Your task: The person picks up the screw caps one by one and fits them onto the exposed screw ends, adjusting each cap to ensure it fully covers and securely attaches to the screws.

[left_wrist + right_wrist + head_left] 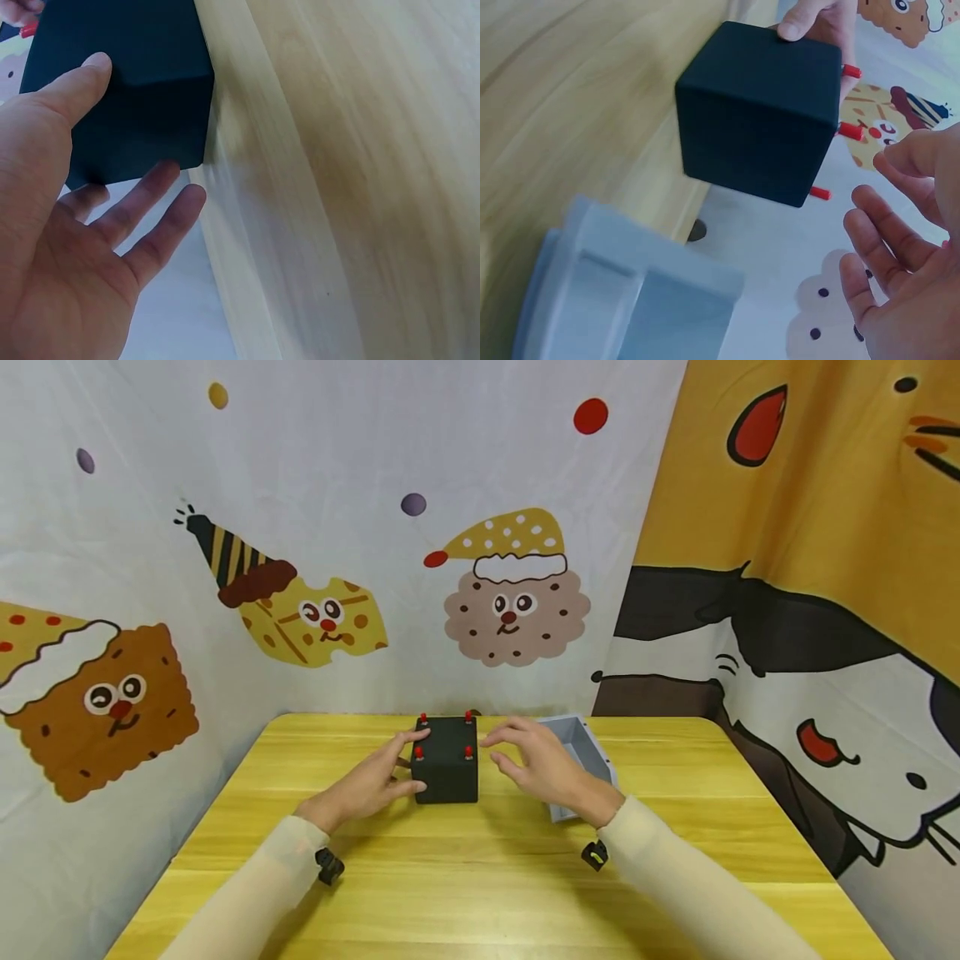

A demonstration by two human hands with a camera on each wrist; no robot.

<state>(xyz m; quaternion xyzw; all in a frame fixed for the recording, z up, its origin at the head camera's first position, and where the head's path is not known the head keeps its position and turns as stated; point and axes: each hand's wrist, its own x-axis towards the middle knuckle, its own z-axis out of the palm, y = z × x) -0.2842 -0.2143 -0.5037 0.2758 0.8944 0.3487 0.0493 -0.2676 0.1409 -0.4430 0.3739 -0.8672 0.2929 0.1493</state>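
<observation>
A black box [445,777] stands on the table. On its top, near the corners, are several small red-capped levers [468,752] that look like toggle switches. My left hand [367,785] holds the box from its left side. Its thumb lies on the front face and a finger reaches the top edge; in the left wrist view the other fingers [176,214] spread loosely beside the box. My right hand [543,764] hovers just right of the box, fingers slightly bent and apart from it. Nothing shows between those fingers [881,225].
A grey open tray [592,756] with a divider sits on the table right of the box, partly behind my right hand and forearm. The wooden table [465,885] ends at the back against a printed cloth [420,635]. Small black devices are strapped at both wrists.
</observation>
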